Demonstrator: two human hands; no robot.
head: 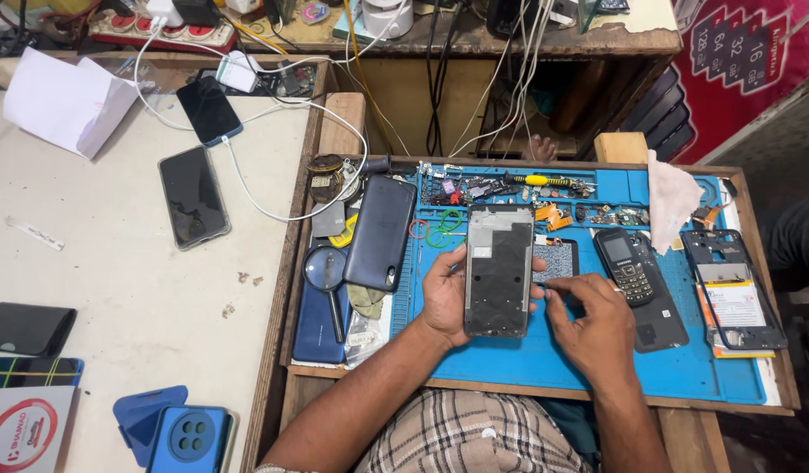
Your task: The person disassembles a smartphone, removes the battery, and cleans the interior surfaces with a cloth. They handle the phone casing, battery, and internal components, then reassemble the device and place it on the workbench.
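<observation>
Blue repair mat [597,363] carries the work: its top tray compartments, at 12 o'clock, hold small screws and flex parts [510,188]. Left hand [444,296] is closed around the phone frame [499,270] at mat centre. Right hand [597,328], at 3 o'clock of the frame, pinches something too small to tell, fingers nearly closed.

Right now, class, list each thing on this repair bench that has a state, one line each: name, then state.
Left hand: gripping the phone frame.
Right hand: fingertips at the frame's right edge.
Phone frame: stripped, held above the blue mat.
Keypad phone: screen dark, lying flat.
Opened phone: back off, insides exposed.
</observation>
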